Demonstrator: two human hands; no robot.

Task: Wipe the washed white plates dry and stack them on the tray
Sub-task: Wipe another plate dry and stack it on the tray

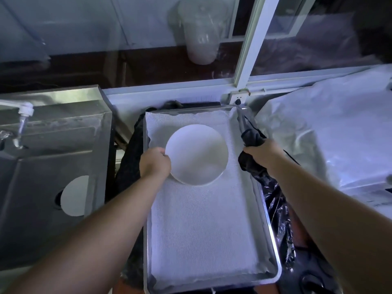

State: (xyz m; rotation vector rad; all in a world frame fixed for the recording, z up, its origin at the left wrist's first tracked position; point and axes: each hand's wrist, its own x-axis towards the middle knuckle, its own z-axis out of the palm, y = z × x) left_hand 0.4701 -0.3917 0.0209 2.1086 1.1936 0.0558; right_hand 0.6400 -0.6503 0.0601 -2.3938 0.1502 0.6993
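Left hand [156,164] gripping the white plate [196,154] by its left rim, over the far half of the towel-lined metal tray [270,217]; right hand [262,153] clutching a dark cloth [251,145] beside the tray. Best lowered flat and level onto the white liner [201,230], fingers slid out last. Another plate [75,196] waiting in the steel sink [42,166].

Dim, bluish light throughout. At the back, a window [297,28] with a pale frame [250,45] and a sill [169,92] running beneath. Behind the glass, a clear plastic container [201,32], blurred. To the left, a steel sink [53,166] with a tap [25,111]. To the right, crinkled white plastic sheeting [328,128] over something bulky.
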